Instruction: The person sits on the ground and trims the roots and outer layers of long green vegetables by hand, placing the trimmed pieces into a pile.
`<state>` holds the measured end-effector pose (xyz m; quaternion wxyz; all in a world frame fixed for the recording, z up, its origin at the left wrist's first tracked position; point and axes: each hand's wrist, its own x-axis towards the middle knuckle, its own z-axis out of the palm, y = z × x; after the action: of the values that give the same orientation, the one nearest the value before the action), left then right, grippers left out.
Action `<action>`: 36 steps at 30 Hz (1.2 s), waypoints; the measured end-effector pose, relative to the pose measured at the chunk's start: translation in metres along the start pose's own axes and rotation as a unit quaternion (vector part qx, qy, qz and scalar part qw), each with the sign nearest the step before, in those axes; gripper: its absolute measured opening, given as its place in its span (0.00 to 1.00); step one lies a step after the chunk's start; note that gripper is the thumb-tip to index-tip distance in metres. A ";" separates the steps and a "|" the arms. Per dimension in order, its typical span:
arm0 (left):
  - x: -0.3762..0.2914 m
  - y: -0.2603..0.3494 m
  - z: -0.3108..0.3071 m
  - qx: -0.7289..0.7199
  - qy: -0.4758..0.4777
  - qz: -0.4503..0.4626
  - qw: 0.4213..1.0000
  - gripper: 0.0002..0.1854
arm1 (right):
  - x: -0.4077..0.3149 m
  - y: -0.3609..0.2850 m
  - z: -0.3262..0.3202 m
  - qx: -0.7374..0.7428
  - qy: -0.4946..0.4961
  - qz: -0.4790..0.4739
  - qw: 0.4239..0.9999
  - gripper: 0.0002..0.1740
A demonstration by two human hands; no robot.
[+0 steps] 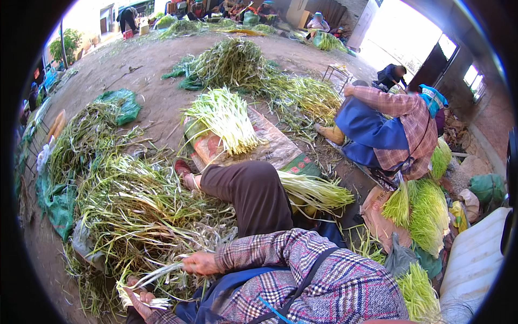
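Note:
My left hand (141, 299), low at the left, holds a small bunch of white-stemmed green stalks (158, 303), with the pale ends pointing right. My right hand (201, 263) pinches a few thin, pale strands (162, 270) that stretch down to the left hand. Below and beyond both hands spreads a large heap of loose green and yellowed leaves (145, 218). Past my raised knee, a thick sheaf of trimmed stalks (226, 119) rests on a flattened woven sack (273, 139). Another sheaf (315, 192) lies beside the knee.
A person in a plaid jacket (388, 105) sits at the right near more green bundles (429, 214). A white plastic container (473, 263) stands at lower right. A withered leaf pile (232, 60) lies farther out on the dirt floor (162, 69). Several people sit at the back.

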<state>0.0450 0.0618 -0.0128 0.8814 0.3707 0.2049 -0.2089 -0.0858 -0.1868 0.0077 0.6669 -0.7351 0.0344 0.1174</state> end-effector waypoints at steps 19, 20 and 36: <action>-0.050 -0.050 0.059 0.096 0.090 0.101 0.986 0.16 | 0.032 -0.024 0.018 -0.116 -0.150 -0.052 0.981 0.21; -0.049 -0.029 0.057 0.066 0.142 0.046 0.987 0.14 | 0.032 -0.025 0.010 -0.130 -0.171 0.026 0.976 0.21; -0.018 -0.062 0.045 -0.121 0.084 -0.070 0.987 0.08 | 0.185 0.019 -0.033 -0.489 0.124 0.110 0.856 0.13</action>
<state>0.0072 -0.0068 -0.0096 0.8829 0.2619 0.3272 -0.2118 0.0938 -0.2018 -0.0483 0.1940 -0.9666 0.1354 0.0990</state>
